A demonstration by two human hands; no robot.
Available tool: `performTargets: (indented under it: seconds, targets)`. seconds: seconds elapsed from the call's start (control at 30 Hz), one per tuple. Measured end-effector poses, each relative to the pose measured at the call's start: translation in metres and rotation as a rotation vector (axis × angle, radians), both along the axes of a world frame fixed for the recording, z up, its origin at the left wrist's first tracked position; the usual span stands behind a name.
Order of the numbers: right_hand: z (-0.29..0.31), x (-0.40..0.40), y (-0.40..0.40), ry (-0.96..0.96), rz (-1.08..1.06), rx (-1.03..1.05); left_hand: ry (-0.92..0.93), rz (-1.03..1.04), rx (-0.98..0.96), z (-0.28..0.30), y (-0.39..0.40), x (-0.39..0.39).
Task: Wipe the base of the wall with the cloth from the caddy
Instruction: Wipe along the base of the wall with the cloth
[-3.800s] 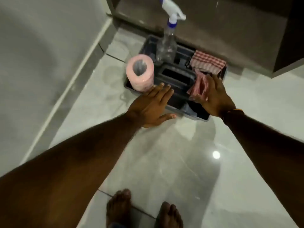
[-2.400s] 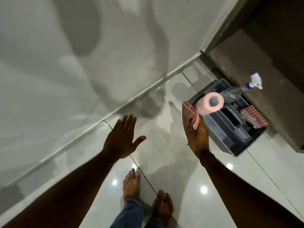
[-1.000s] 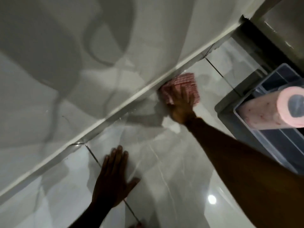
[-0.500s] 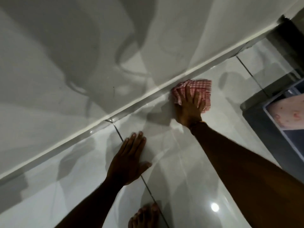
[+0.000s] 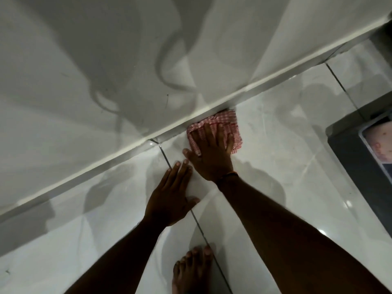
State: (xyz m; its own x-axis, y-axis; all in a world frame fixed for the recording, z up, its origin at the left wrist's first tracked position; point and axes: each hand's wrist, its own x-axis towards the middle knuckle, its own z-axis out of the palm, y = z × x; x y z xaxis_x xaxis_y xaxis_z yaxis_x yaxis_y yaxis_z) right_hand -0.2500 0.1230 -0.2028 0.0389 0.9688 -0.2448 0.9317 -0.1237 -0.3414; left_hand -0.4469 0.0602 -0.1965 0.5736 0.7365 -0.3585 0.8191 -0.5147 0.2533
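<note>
A bare foot (image 5: pixel 194 270) is seen nearest, cut off at the bottom edge. The left hand (image 5: pixel 170 198) is laid flat and open on the floor (image 5: pixel 297 166), with nothing held. The cloth (image 5: pixel 216 130) is pressed flat under the spread right hand (image 5: pixel 210 153), against the strip at the base of the wall (image 5: pixel 106 164). The shiny floor could be slippery, so a hand might slide. The cloth could bunch up and miss the strip. The caddy (image 5: pixel 350 158) is cut off at the right edge.

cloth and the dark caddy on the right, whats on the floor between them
Nothing: in the head view the stretch from the cloth under the right hand to the caddy is bare glossy floor tile.
</note>
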Motion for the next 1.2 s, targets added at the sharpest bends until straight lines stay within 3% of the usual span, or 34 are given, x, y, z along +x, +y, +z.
performTargets:
  seconds: [0.2,0.37,0.5,0.73,0.97,1.13,1.2]
  targets:
    - [0.003,-0.008,-0.008,-0.035,0.125,0.019,0.015,-0.004,-0.013,0.000,0.000,-0.001]
    - [0.004,0.001,0.002,-0.013,-0.096,-0.054,0.016,-0.008,0.010,0.000,0.005,-0.001]
    - [0.004,0.014,-0.007,-0.030,0.148,-0.023,-0.011,-0.005,0.025,-0.006,0.007,0.001]
    - [-0.007,0.151,0.037,0.014,-0.397,-0.092,-0.033,-0.020,0.115,-0.015,0.027,0.007]
    - [-0.011,0.282,0.115,0.027,-0.782,-0.148,-0.039,0.042,0.165,-0.025,0.033,0.018]
    - [-0.005,0.300,0.109,-0.074,-0.746,-0.095,-0.041,0.048,0.185,-0.024,0.031,0.018]
    - [0.001,0.283,0.082,-0.117,-0.583,-0.064,-0.039,0.018,0.182,-0.019,0.030,0.022]
